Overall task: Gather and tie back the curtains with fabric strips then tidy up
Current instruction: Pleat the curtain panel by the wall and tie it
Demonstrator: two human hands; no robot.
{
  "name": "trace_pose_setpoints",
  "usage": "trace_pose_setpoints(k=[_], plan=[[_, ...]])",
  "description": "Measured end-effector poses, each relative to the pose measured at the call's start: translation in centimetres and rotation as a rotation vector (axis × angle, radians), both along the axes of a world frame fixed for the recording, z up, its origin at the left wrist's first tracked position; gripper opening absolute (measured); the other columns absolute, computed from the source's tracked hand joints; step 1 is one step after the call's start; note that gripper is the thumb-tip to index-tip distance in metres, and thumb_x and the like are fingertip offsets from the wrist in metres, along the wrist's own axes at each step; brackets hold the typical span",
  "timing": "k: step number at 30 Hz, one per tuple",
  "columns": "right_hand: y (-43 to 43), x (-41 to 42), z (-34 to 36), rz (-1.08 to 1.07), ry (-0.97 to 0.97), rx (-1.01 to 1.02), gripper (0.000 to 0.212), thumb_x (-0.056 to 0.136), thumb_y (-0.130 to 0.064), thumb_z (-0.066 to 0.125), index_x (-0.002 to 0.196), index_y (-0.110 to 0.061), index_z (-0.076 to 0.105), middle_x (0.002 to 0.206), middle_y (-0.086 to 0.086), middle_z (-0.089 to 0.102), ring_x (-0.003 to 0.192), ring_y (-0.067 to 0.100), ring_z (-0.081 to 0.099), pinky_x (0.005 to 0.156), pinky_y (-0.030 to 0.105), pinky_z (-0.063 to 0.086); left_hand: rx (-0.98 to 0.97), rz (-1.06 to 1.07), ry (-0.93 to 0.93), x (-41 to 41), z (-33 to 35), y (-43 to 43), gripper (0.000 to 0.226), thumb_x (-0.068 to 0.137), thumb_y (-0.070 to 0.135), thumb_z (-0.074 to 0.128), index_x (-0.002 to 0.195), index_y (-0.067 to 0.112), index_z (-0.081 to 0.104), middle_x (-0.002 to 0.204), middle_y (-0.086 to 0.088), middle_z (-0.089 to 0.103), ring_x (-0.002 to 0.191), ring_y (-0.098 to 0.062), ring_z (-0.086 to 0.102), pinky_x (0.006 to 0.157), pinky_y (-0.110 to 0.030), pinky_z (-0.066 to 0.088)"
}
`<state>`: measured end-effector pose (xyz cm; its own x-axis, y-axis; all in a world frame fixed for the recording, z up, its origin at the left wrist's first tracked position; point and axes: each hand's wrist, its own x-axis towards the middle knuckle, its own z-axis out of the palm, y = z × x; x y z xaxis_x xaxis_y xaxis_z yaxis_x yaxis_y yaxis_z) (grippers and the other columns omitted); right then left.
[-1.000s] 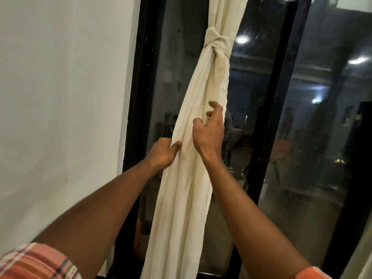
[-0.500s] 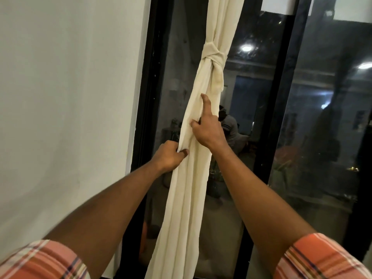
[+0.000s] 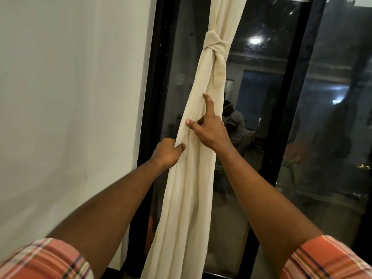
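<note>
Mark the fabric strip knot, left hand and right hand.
fabric strip knot (image 3: 215, 48): head view, centre of the knot.
left hand (image 3: 168, 153): head view, back of the hand gripping the curtain (image 3: 193, 188).
right hand (image 3: 212, 132): head view, back of the hand.

White wall (image 3: 70, 97) at L, black window frame (image 3: 281, 137), dark glass (image 3: 332, 137) w/ ceiling light reflection (image 3: 255, 40)

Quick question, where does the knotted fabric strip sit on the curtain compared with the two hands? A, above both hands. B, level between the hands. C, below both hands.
A: the fabric strip is knotted round the curtain higher up than the left hand and the right hand.
</note>
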<state>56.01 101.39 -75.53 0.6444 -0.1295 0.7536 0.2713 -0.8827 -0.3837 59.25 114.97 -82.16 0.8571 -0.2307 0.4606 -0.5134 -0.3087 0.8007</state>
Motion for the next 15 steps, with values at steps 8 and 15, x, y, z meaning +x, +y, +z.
trace_pose_setpoints(k=[8,15], plan=[[-0.4,-0.3,-0.9,-0.016,-0.115,-0.156,0.08,0.093,-0.01,0.055,0.149,-0.037,0.006,0.069,0.008,0.061,0.057,0.021,0.06,0.062,0.041,0.058,-0.009,0.068,0.021,0.8,-0.1,0.6,0.033,0.096,0.036,0.051,0.101,0.005,0.061,0.101,-0.009,0.065,0.094,-0.028,0.063,0.086,-0.041,0.052],[-1.0,-0.5,-0.2,-0.369,-0.247,-0.249,0.03,0.087,-0.029,0.053,0.116,-0.019,0.053,0.097,0.004,0.06,0.079,0.022,0.06,0.071,0.038,0.054,0.068,0.113,-0.02,0.6,-0.1,0.4,0.034,0.098,0.037,0.047,0.107,0.007,0.06,0.103,-0.007,0.062,0.093,-0.026,0.06,0.084,-0.04,0.051]])
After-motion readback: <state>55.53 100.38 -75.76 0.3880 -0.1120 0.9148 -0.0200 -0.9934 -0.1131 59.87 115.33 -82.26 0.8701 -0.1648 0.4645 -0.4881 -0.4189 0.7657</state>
